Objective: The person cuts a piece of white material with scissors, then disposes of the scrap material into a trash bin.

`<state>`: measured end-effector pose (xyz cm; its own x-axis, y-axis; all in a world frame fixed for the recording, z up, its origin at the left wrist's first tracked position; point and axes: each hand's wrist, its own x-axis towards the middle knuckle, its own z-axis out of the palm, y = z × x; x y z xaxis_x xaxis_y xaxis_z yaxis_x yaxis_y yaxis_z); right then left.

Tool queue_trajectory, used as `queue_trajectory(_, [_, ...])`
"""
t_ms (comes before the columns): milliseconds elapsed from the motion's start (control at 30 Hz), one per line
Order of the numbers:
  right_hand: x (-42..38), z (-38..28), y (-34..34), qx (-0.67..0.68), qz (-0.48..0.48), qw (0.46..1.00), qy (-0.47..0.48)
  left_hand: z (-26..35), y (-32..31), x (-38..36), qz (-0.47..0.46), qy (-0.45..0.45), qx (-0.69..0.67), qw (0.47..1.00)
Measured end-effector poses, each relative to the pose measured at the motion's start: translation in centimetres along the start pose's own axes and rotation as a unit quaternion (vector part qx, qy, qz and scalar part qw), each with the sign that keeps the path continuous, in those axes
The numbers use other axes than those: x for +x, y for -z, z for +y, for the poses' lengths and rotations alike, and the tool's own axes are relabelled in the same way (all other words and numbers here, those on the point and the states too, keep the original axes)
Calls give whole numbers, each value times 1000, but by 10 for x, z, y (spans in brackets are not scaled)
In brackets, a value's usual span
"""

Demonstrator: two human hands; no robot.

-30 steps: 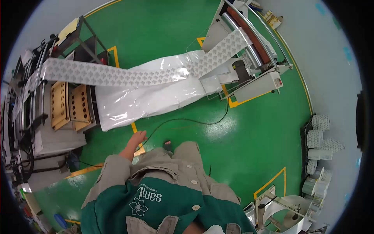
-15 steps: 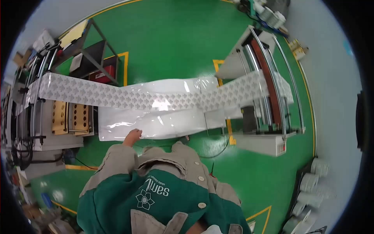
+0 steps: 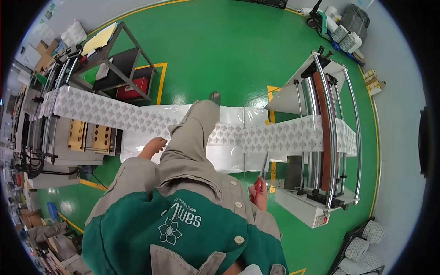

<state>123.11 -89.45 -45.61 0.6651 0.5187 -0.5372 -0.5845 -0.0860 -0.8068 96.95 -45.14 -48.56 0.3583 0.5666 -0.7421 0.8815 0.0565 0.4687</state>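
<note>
My right hand [image 3: 260, 198] is closed around the red handles of a pair of scissors [image 3: 264, 166], whose long metal blades point away from me. My left hand [image 3: 153, 147] hangs with loosely bent fingers beside my raised leg and has nothing visible in it. A long printed web [image 3: 275, 136], white with grey leaf-like marks, stretches between the machines on both sides. My leg [image 3: 196, 130] is lifted across it and hides its middle. Below the web lies shiny white sheeting [image 3: 224, 158] on the floor.
At right stands a roller machine [image 3: 326, 137] with metal bars and a red-brown roller. Another machine [image 3: 55, 133] is at left, near a shelf cart [image 3: 121, 64]. Patterned rolls [image 3: 357, 247] are at lower right. A pallet truck [image 3: 318, 20] stands farther back.
My leg has swung up and forward over the web. My right hand has come into view with the scissors. My left hand has shifted slightly up and left; the view has tilted.
</note>
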Motion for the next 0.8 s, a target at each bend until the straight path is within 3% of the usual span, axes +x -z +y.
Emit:
queue_trajectory(67, [22,-14,-13,-25,7,1000,9,16,10,34,-7,-20,8,1000])
queue_trajectory(133, [48,-36,-24,-22,-12,999,24,27,34,65,-22,-25,103,994])
queue_trajectory(200, [78,-78,-38,70,-55,996,-10,40,70,77,-32,17,211,977])
queue_trajectory(233, [96,-97,-46,87,-70,994,0,-19,100,113,-31,-279,344,896])
queue_trajectory(300, [128,-143,-67,-64,-90,989,101,-12,119,117,141,26,455,879])
queue_trajectory(333, [148,-170,-80,-88,-90,989,82,32,144,161,156,8,456,876])
queue_trajectory(367, [173,-194,-90,-23,-145,988,49,42,145,197,158,-18,449,879])
queue_trajectory(400, [201,-214,-108,-76,-144,986,43,52,147,243,157,-45,439,884])
queue_trajectory(433, [238,-223,-124,-19,-136,989,-54,33,147,287,153,-71,425,890])
queue_trajectory(467, [275,-239,-149,-57,-193,979,-13,-25,155,319,144,-98,408,896])
queue_trajectory(500, [343,-197,-149,-161,-126,978,-49,-14,190,305,142,-125,388,902])
queue_trajectory(533, [368,-239,-199,-79,-133,982,-104,-31,237,291,131,-138,377,906])
queue_trajectory(567, [422,-216,-215,42,-123,980,-151,-49,273,267,105,-137,365,915])
queue_trajectory(600, [475,-208,-244,-7,-30,969,-247,-59,291,246,80,-129,346,926])
queue_trajectory(633, [506,-214,-273,-162,-46,965,-200,-64,307,212,56,-108,330,936])
queue_trajectory(667, [533,-232,-306,-161,-23,956,-244,-64,323,165,34,-78,317,945])
queue_trajectory(733, [575,-260,-351,-111,20,947,-301,-47,317,126,28,-39,283,958])
queue_trajectory(800, [620,-295,-387,-60,25,936,-346,-16,256,175,36,-24,247,968])
